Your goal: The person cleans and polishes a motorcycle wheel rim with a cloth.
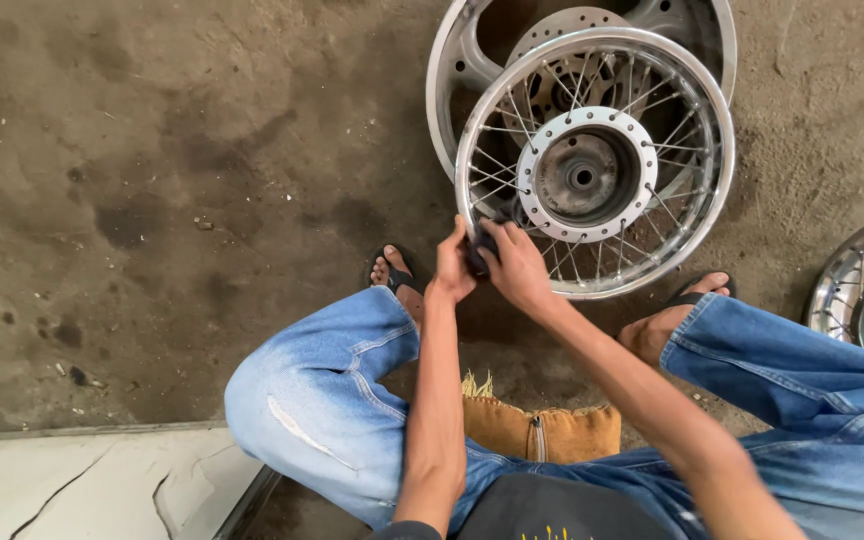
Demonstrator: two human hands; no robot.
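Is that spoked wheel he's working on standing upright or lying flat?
Standing, tilted back. The spoked wheel rests on its rim on the floor and leans against a second rim behind. Both hands, left hand and right hand, grip its lower edge.

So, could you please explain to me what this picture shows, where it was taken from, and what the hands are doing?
There is no machine here: a person sits low over a stained concrete floor, and one camera worn on the head looks down at the person's own two bare hands. The blue-jeaned knees frame the view.

On the floor lies a shiny spoked metal wheel rim, resting on a second, plainer silver rim. Part of a third rim shows at the right edge.

The left hand and right hand meet at the spoked rim's near edge, their grip closed together on a small dark object, too hidden to identify. A tan cushion lies between the legs.
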